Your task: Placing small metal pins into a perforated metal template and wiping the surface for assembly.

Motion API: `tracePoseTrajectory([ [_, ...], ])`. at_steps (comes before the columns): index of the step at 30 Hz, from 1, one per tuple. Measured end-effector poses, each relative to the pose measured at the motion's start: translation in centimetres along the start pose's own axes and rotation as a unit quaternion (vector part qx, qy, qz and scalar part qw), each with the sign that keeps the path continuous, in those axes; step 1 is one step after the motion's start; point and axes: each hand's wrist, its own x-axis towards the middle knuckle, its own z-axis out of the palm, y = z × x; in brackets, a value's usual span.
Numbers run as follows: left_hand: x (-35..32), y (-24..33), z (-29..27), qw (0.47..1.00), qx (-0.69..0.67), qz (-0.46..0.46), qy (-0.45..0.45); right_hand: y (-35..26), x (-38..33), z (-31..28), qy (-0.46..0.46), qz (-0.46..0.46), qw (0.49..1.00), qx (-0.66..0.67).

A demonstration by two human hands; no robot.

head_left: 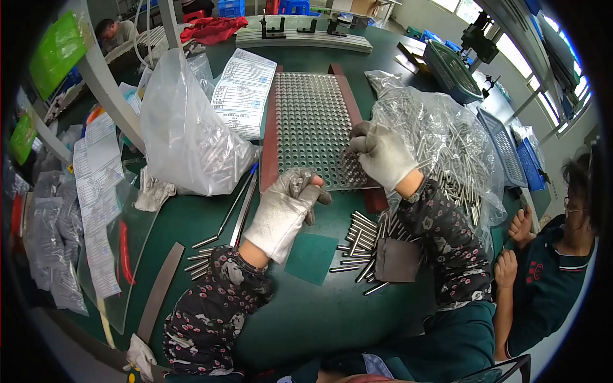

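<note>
A metal plate with rows of round holes [313, 115] lies before me on a reddish-brown base [270, 150]. My right hand [385, 156], in a grey-white work glove, is over the plate's near right part. Its fingers are bent together; whatever they may hold is hidden. Just off the near left corner of the plate, my left hand [284, 204] wears a similar glove with worn fingertips. Those fingers are curled in, and I cannot make out what is between them. Short steel pins [361, 236] lie in a loose pile below the plate, partly under a dark square piece [397, 260].
To the right, a clear bag [440, 121] spills many steel pins. A plastic bag [185, 127] and a printed sheet [244, 92] are at the left. A green square [311, 258] lies near me. Baskets [450, 70] stand far right; another person [549, 274] sits close at the right.
</note>
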Motion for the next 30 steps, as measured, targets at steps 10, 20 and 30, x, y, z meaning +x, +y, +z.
tracePoseTrajectory([
  [10, 0.3, -1.2, 0.2, 0.999, -0.017, 0.028, -0.011, -6.8, 0.5, -2.8, -0.021, -0.117, 0.943, 0.311],
  [20, 0.1, -0.1, 0.0, 0.993, -0.032, -0.041, -0.109, -6.3, 0.6, -2.7, -0.027, -0.133, 0.943, 0.305],
  [30, -0.5, 1.1, 0.8, 0.991, -0.030, -0.014, -0.128, -6.3, 0.1, -4.2, -0.082, -0.082, 0.913, 0.390],
])
